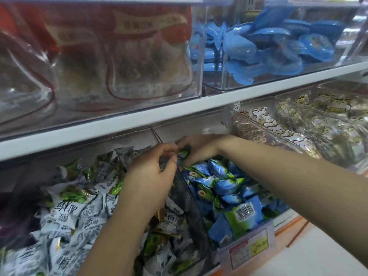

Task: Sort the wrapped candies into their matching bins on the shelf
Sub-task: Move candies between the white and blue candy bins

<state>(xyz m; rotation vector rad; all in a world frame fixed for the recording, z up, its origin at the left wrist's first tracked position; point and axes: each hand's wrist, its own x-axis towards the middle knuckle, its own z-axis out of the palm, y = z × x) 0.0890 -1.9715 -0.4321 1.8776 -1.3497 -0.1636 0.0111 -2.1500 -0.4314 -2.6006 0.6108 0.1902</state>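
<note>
Soft even light, upper bins blurred, edges warped

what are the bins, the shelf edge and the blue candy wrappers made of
Bins: clear hard plastic, likely acrylic; contents show through, edges glint.
Shelf edge: smooth white, painted metal or laminate; cannot tell.
Blue candy wrappers: glossy printed plastic film, crinkled with highlights.

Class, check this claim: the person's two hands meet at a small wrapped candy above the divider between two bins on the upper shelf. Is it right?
Wrong shelf. In the head view the left hand and right hand meet at the small wrapped candy above the divider between two bins on the lower shelf, not the upper.
</note>
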